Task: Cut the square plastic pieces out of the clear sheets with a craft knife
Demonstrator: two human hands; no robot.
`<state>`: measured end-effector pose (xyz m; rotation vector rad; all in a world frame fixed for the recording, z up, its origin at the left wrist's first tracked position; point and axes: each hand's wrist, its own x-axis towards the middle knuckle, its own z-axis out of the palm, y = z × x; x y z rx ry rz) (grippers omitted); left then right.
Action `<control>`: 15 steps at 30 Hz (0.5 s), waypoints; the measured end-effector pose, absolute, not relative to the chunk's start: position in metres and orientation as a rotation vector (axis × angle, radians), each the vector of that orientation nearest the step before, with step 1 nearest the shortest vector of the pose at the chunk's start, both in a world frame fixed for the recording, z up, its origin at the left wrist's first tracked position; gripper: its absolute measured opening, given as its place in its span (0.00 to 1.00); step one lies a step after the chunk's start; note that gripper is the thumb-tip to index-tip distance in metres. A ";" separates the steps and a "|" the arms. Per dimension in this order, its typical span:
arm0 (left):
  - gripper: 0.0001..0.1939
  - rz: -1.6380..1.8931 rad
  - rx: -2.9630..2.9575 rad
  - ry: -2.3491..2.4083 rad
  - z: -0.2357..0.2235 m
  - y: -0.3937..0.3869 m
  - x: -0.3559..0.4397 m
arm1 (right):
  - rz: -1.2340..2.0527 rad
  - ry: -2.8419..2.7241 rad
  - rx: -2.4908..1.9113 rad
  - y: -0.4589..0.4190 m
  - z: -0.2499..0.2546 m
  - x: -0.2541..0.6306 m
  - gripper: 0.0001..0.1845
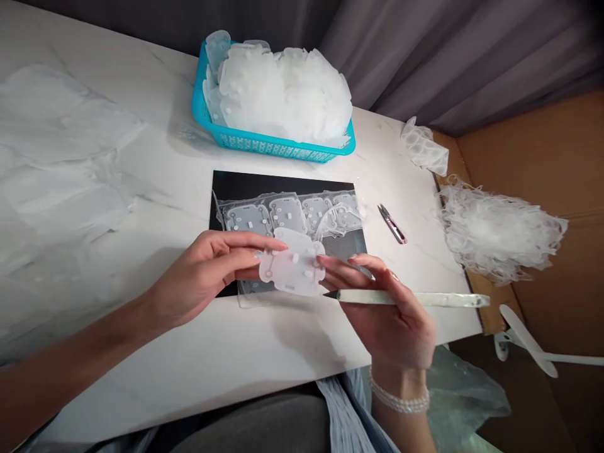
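Observation:
My left hand [202,270] pinches the left side of a thin, translucent white silicone-like piece [295,267] with small raised nubs and rounded edges. At its right edge, the fingers of my right hand [384,302] touch or support it. A white pen-like tool [419,299] with a dark pointed tip lies across my right hand, held there by the fingers, its tip pointing left near the piece's lower corner. Beneath both hands, a moulded sheet [287,214] of similar joined pieces rests on a black mat [255,182]. Part of that sheet is hidden behind the held piece.
A blue basket [278,146] heaped with translucent pieces stands at the back. Thread snips [392,224] lie right of the mat. Stringy clear scraps [504,229] pile at the table's right edge, beside cardboard [542,151]. More translucent sheets [56,189] spread on the left.

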<state>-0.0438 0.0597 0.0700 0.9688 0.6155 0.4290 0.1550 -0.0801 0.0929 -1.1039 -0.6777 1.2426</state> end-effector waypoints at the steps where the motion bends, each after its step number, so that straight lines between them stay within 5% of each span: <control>1: 0.12 0.426 0.953 0.660 0.071 0.058 -0.043 | 1.245 -0.652 -1.086 -0.080 0.093 0.155 0.20; 8: 0.24 0.385 0.875 0.690 0.072 0.055 -0.044 | 1.246 -0.549 -0.996 -0.078 0.093 0.157 0.22; 15: 0.25 0.380 0.870 0.713 0.069 0.054 -0.045 | 1.256 -0.555 -0.994 -0.080 0.092 0.157 0.22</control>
